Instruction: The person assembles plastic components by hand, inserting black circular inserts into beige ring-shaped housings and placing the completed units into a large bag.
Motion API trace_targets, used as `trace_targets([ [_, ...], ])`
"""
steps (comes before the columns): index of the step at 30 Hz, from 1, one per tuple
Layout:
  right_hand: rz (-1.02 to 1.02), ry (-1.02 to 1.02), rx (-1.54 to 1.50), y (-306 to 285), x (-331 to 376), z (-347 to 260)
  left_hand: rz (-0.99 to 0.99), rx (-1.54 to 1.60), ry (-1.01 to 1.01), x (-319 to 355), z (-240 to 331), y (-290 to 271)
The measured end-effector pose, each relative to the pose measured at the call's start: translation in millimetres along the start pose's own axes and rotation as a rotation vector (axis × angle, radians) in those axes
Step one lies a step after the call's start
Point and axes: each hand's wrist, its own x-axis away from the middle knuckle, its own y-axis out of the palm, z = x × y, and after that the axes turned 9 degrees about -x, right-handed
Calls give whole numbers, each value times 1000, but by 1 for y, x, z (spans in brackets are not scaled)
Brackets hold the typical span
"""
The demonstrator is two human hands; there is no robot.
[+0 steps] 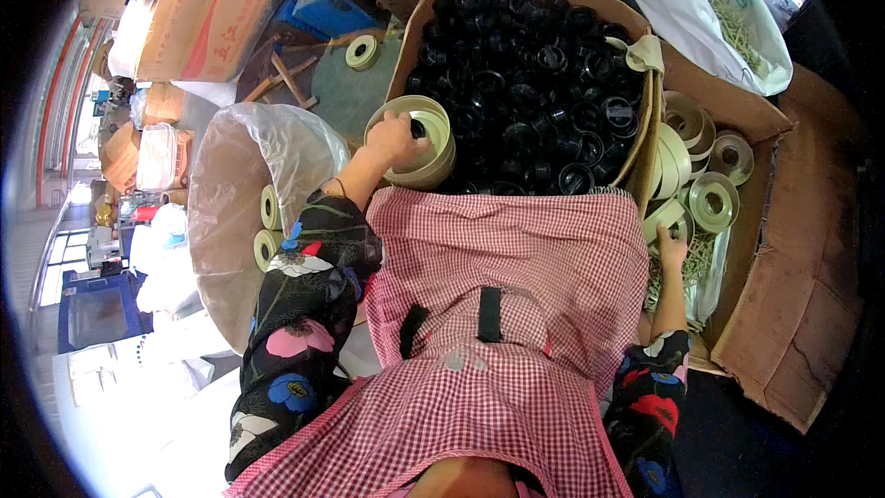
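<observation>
My left hand [395, 138] reaches into a round pale-green tub [447, 171], its fingers curled down over a pale-green flanged ring [431, 134]. Something small and black shows at the fingertips; whether it is a separate part or the ring's hole I cannot make out. At the right, my right hand [672, 247] has its fingers closed on the edge of a pale-green plastic ring [666, 218] inside a cardboard box [737, 309]. More translucent flanged rings [713, 202] lie just beyond that hand, with thin greenish plastic scraps [687, 281] beside it.
A large carton [417, 37] full of black round plastic parts [535, 83] stands in front of me. At the left is a clear-bag-lined container [230, 221] with pale rings inside. A white sack [673, 9] of scraps sits far right; one ring [361, 52] lies beyond the tub.
</observation>
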Motion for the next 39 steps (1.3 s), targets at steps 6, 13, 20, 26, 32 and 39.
trace_targets([
  [6, 81, 47, -489, 10, 24, -31, 315, -34, 41, 15, 18, 6],
  [13, -303, -44, 4, -14, -42, 38, 631, 430, 454, 6, 151, 16],
  [20, -527, 565, -864, 54, -6, 2, 491, 284, 319, -3, 173, 57],
  [26, -302, 314, -498, 65, -8, 13, 716, 299, 448, 6, 179, 56],
  [32, 180, 116, -525, 32, 58, -39, 288, 677, 145, 21, 156, 102],
  [39, 68, 0, -1328, -135, 62, -106, 310, 1149, 345, 54, 158, 65],
])
